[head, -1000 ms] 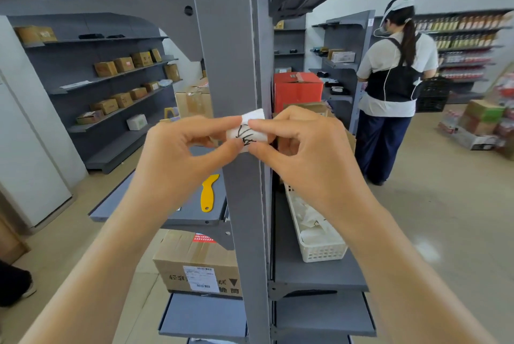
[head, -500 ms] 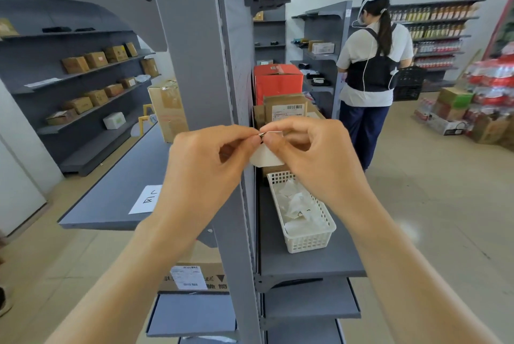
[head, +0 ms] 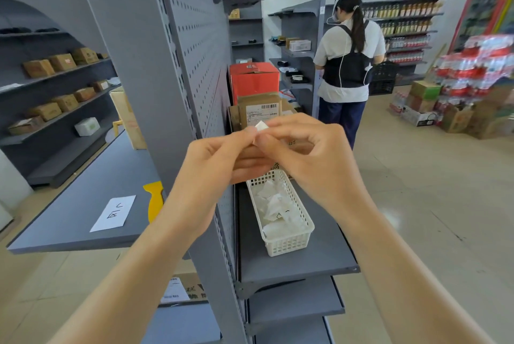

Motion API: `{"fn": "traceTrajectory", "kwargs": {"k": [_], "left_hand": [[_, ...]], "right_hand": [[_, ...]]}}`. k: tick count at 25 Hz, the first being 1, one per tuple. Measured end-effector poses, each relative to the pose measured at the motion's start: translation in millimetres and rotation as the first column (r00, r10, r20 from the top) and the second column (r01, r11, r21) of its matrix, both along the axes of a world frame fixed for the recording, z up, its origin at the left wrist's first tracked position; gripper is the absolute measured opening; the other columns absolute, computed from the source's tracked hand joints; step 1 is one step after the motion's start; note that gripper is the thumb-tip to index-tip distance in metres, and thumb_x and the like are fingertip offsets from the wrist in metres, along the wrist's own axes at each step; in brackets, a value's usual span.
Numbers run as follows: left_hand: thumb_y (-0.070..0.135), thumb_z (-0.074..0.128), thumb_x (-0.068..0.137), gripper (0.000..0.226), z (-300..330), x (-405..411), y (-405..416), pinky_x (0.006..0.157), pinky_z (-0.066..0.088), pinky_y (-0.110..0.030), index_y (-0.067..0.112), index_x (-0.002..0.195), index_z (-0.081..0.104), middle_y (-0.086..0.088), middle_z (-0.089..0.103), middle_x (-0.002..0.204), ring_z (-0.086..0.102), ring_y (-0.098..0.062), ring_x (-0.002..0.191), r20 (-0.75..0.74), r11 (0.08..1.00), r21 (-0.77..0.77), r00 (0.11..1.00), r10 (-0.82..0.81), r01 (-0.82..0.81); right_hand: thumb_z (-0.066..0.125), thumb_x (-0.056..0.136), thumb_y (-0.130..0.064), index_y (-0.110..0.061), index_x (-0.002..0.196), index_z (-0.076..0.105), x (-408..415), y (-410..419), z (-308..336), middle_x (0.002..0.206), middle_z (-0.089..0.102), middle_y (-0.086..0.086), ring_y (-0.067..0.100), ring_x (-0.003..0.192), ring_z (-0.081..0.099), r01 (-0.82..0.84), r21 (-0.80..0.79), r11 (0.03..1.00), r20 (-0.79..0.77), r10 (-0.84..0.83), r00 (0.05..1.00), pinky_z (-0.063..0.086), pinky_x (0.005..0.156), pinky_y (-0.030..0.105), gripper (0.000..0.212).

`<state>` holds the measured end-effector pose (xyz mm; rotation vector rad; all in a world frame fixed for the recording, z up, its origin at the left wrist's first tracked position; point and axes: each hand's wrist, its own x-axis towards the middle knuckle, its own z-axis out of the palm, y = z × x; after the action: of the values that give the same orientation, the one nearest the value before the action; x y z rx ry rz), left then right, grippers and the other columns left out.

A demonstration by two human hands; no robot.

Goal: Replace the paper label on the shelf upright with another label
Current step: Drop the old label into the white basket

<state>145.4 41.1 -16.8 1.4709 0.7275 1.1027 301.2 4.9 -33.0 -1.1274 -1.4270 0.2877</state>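
A small folded white paper label (head: 261, 126) is pinched between the fingertips of my left hand (head: 219, 160) and my right hand (head: 303, 154), held off the grey shelf upright (head: 144, 71) and to its right. The upright's face shows no label on it here. Below my hands a white plastic basket (head: 289, 245) holds several crumpled white labels. Another flat white label (head: 113, 213) with black marks lies on the grey shelf to the left, beside a yellow scraper (head: 154, 199).
A red box (head: 254, 79) and cardboard boxes (head: 260, 114) stand behind the basket. A person in a white shirt and cap (head: 347, 65) stands at the far shelving. Stacked goods (head: 472, 79) sit at the right on the floor.
The label came off the upright; both hands carried it rightward and folded it small. My view swung right, bringing the basket shelf under my hands.
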Motion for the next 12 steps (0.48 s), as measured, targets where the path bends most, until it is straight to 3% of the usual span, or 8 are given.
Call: {"fn": "traceTrajectory", "kwargs": {"k": [3,7,8,10,12], "left_hand": [[0.027,0.064,0.094,0.029,-1,5,1,0.077,0.061,-0.024,0.004,0.106,0.078,-0.014,0.081,0.096,0.079,-0.023,0.089,0.022,0.999,0.043,0.999,-0.032,0.031],[0.017,0.061,0.097,0.022,-2,14,2,0.066,0.060,-0.018,0.005,0.107,0.077,-0.015,0.080,0.089,0.076,-0.014,0.071,0.058,0.998,0.057,0.998,0.018,-0.021],[0.016,0.061,0.098,0.019,-4,17,5,0.064,0.060,-0.018,0.006,0.103,0.077,-0.010,0.080,0.083,0.075,-0.013,0.067,0.028,0.992,0.109,0.997,0.067,-0.069],[0.017,0.058,0.101,0.018,-10,25,10,0.062,0.061,-0.021,0.014,0.097,0.075,-0.002,0.078,0.074,0.074,-0.011,0.062,-0.076,0.955,0.256,0.981,0.177,-0.152],[0.022,0.055,0.103,0.019,-22,37,16,0.064,0.062,-0.028,0.021,0.096,0.072,0.000,0.075,0.071,0.073,-0.012,0.063,-0.193,0.918,0.352,0.946,0.260,-0.181]], "right_hand": [[0.076,0.090,-0.010,-0.016,0.096,0.084,8,-1,1,0.106,0.078,-0.005,0.010,0.099,0.073,-0.025,0.063,0.998,0.064,0.021,0.998,0.056,0.077,0.016,0.012],[0.075,0.091,-0.008,-0.013,0.101,0.070,20,-4,7,0.096,0.083,0.000,0.017,0.089,0.080,-0.174,0.034,0.984,-0.222,0.177,0.959,0.062,0.084,0.032,0.013],[0.075,0.091,-0.011,-0.012,0.105,0.067,23,-3,7,0.095,0.084,0.000,0.016,0.087,0.080,-0.174,-0.008,0.985,-0.226,0.167,0.960,0.063,0.085,0.034,0.017],[0.076,0.092,-0.021,-0.015,0.111,0.075,30,3,3,0.093,0.084,-0.005,0.009,0.086,0.079,-0.043,-0.090,0.995,-0.067,0.037,0.997,0.063,0.088,0.036,0.020],[0.077,0.090,-0.027,-0.023,0.102,0.084,35,11,-5,0.088,0.083,-0.010,0.005,0.084,0.078,0.089,-0.125,0.988,0.033,-0.085,0.996,0.063,0.085,0.035,0.014]]}}
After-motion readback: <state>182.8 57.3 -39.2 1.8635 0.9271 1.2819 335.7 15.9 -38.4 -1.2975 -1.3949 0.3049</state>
